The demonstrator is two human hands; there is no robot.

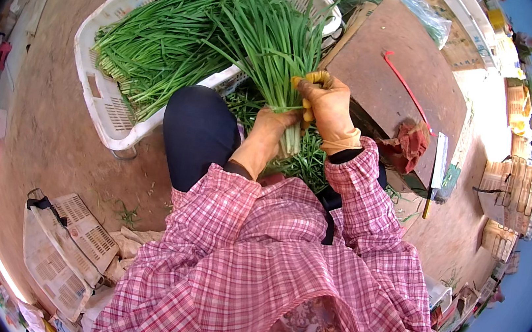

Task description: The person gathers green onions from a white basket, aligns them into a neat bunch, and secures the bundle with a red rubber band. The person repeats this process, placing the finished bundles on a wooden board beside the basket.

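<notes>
A bunch of green garlic chives [273,62] is upright in front of me, its leaves fanning out over the crate's edge. My left hand [270,129] grips it around the pale stems [291,142] near the cut ends. My right hand [328,106], in an orange glove with worn yellow fingertips, has its fingers curled at the bunch's right side, just above the left hand. A thin pale line crosses the stems towards those fingers; whatever they pinch is hidden. Many more chives [161,43] lie in a white plastic crate [100,133] at the upper left.
At right stands a brown board-topped block [409,54] with a red strap [410,89], a red cloth [405,146] and a knife [439,162] at its edge. Loose greens [313,167] lie between my knees. Crates [511,193] stack far right; another crate [61,250] stands lower left.
</notes>
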